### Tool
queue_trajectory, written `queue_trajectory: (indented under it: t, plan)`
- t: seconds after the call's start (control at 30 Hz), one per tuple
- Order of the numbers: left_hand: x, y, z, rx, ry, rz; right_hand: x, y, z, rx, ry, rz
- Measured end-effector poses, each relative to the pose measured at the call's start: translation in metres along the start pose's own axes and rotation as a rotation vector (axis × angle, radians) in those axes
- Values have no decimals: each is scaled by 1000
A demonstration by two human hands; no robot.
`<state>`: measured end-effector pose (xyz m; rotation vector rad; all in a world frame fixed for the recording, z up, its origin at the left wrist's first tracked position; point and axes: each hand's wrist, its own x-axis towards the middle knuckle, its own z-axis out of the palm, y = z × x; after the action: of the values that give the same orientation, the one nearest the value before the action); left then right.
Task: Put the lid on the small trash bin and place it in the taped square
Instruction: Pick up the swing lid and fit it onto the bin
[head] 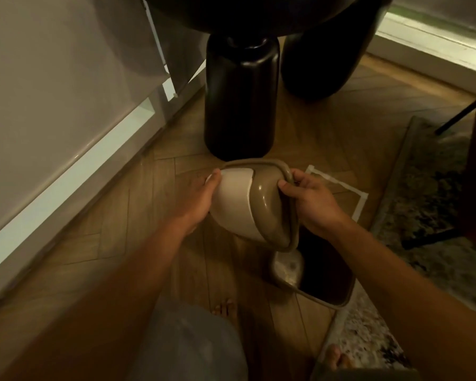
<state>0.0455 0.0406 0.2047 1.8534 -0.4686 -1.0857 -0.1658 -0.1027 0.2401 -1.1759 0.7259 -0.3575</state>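
Both hands hold the domed lid (261, 204), taupe with a cream swing flap, tilted in the air above the floor. My left hand (198, 200) grips its cream side with the thumb on the top edge. My right hand (312, 202) grips the taupe rim on the right. Below the lid stands the small open trash bin (324, 273), taupe-rimmed, dark inside, on the wooden floor by the rug edge. A square marked in white tape (338, 185) lies on the floor beyond the bin, partly hidden by my right hand and the lid.
A black pedestal table leg (241, 105) stands just behind the lid, with a second black leg (324, 50) to its right. A white cabinet (52, 111) runs along the left. A patterned rug (429, 215) covers the floor at right. My bare feet (226, 306) are below.
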Motion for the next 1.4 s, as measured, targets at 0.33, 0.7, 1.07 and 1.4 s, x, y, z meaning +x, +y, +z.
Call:
queue_trajectory:
  t: [0.33,0.7,1.07,1.4]
  plan:
    - [2,6,45,-189,-229,53,-20,-16,-59,309,138,45]
    - [5,24,104,-32,-225,29,-30,4,-105,-154,638,46]
    - [19,-4,143,123,-256,-55,-44,55,-137,-306,466,183]
    - [26,-18,153,277,-315,-116,-53,85,-148,-376,392,222]
